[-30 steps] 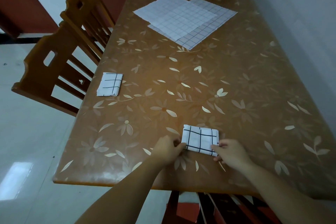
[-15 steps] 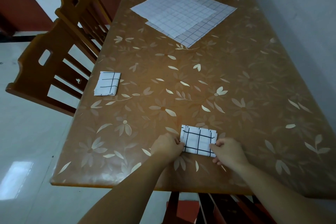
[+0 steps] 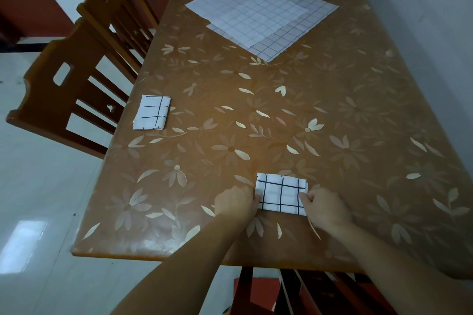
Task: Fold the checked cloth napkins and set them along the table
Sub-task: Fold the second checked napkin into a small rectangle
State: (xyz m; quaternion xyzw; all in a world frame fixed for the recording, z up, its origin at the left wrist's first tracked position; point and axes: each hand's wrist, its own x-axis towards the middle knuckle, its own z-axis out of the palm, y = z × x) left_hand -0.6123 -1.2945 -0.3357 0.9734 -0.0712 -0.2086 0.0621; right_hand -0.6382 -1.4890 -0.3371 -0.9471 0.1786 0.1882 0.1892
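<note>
A small folded white napkin with black checks point(image 3: 281, 194) lies near the table's front edge. My left hand point(image 3: 236, 203) pinches its left end and my right hand point(image 3: 323, 208) pinches its right end, both with curled fingers. A second folded checked napkin point(image 3: 152, 115) lies at the table's left edge. Two unfolded checked napkins point(image 3: 258, 16) lie flat and overlapping at the far end of the table.
The brown table point(image 3: 345, 123) has a flower pattern and runs along a wall on the right. Two wooden chairs point(image 3: 76, 79) stand at its left side. Another chair's back point(image 3: 307, 291) shows below the near edge.
The folded napkin between my hands has barely moved. Both hands keep hold of its ends; the right hand now sits a little closer in over its right end.
</note>
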